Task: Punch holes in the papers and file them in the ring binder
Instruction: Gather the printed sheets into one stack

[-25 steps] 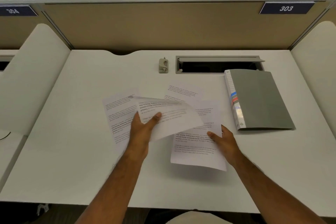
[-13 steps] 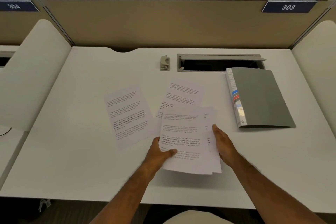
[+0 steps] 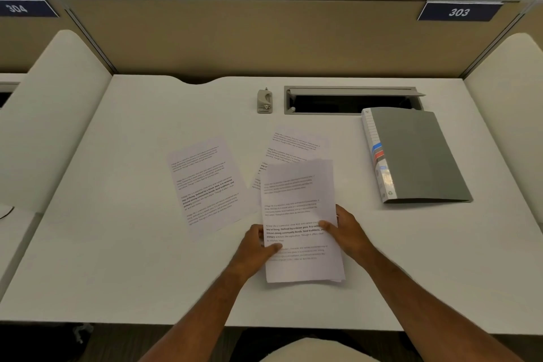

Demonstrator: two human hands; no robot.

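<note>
A small stack of printed sheets (image 3: 298,194) lies squared up in the middle of the white desk. My left hand (image 3: 257,250) grips its left edge with the thumb on top. My right hand (image 3: 346,232) holds the right edge, thumb also on the print. Two more printed sheets lie loose: one (image 3: 205,182) to the left, one (image 3: 293,144) partly under the stack's top. A small grey hole punch (image 3: 264,101) stands at the back of the desk. The grey ring binder (image 3: 417,156) lies closed to the right.
An open cable tray slot (image 3: 349,103) is sunk into the desk behind the papers, touching the binder's top corner. Tan partition panels (image 3: 264,35) wall the back, and white side dividers (image 3: 50,114) flank the desk.
My left hand carried a sheet from the left onto the sheet under my right hand. Both hands then squared the two into one stack.
</note>
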